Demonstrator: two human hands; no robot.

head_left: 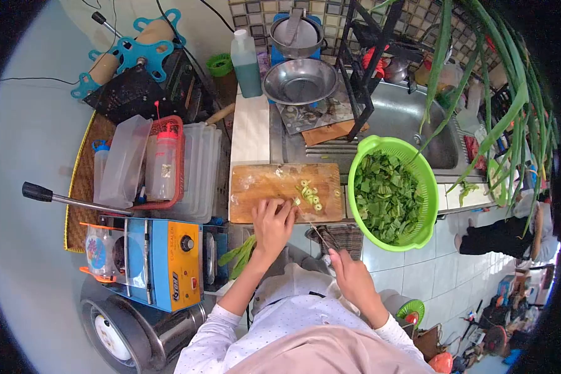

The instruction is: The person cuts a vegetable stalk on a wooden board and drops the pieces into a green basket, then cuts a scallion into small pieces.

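Note:
At the front edge of the wooden cutting board (pixel 255 181), my left hand (pixel 273 225) is closed on a pale green stalk, whose leafy part (pixel 238 255) hangs below the board. Wrapped round a knife's handle is my right hand (pixel 350 274). The knife blade (pixel 310 222) points up and left, its tip beside the stalk end by my left fingertips. Several cut green pieces (pixel 310 194) lie on the board's right half. A green plastic basket (pixel 431 215) full of chopped leaves (pixel 388 196) stands right of the board.
Behind the board are a metal bowl (pixel 300 81), a bottle of green liquid (pixel 245 65) and a sink (pixel 396 109). Long green leaves (pixel 514 81) hang at the upper right. A blue and orange cup sealer (pixel 184 265) stands left. Another person (pixel 502 235) is at the far right.

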